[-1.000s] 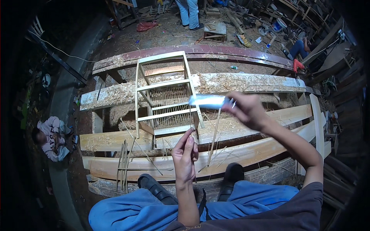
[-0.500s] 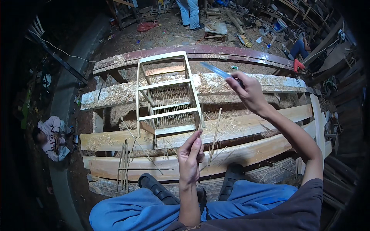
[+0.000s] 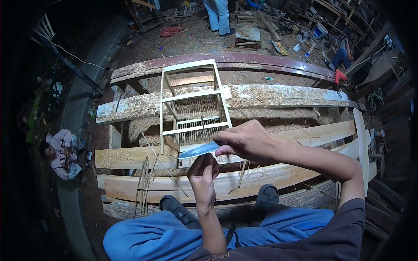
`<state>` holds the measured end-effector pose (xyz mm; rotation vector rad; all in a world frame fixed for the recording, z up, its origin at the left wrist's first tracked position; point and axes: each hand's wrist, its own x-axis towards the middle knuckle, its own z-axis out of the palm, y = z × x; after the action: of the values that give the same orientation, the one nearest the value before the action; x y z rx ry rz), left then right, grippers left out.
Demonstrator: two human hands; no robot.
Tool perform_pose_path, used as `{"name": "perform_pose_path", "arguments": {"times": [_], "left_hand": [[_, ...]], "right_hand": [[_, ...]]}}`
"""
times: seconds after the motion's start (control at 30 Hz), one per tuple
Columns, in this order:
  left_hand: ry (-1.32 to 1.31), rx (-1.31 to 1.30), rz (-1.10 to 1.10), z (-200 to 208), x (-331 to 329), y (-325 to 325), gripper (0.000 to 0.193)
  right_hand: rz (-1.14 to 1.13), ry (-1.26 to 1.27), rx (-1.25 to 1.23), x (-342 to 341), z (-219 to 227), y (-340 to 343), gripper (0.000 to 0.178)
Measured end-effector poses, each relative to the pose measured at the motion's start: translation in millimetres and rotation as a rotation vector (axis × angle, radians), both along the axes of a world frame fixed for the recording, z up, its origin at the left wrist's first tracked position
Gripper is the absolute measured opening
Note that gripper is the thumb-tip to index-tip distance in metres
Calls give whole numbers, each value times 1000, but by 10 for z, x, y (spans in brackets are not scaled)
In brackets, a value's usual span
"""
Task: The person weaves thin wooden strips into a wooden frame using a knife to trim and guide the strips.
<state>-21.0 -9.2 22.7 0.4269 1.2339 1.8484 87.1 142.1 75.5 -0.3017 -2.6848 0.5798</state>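
- Knife [image 3: 196, 151]: tapered, gripped in right hand [image 3: 244, 141] at wooden frame's [image 3: 191, 96] near end.
- Planks [image 3: 126, 158]: under frame, shaving-strewn.
- Floor [image 3: 196, 43]: beyond frame, littered.
- Thin stick [image 3: 203, 124]: pinched in left hand [image 3: 203, 174].

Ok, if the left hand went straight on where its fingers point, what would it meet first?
Probably the knife blade, just ahead of the left hand in the picture; depth is unclear, so the blade may lie above that line.
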Motion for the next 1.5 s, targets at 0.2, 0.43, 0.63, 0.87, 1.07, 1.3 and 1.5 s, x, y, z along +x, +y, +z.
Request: {"name": "perform_pose_path", "arguments": {"times": [0.2,0.43,0.63,0.87,1.07,1.3,1.5], "left_hand": [[89,-64,134,144,-177,-72,19],[96,-69,265,-20,-411,-196,14],[168,-92,283,-8,-561,-272,16],[274,-157,-67,25,-526,-299,21],[184,-182,-116,24,-371,-187,16],[157,-231,-201,95,-218,-41,26],[196,-244,-197,66,-274,-47,27]], "right_hand": [[-16,46,-8,-354,-43,-200,32],[-171,202,-230,-721,-175,-561,34],[-267,239,-648,-954,-201,-758,33],[-459,526,-1125,-561,-593,-960,31],[-589,535,-767,-316,-749,-809,34],[-994,600,-669,-113,-697,-743,33],[-1159,531,-674,80,-639,-673,34]]}}
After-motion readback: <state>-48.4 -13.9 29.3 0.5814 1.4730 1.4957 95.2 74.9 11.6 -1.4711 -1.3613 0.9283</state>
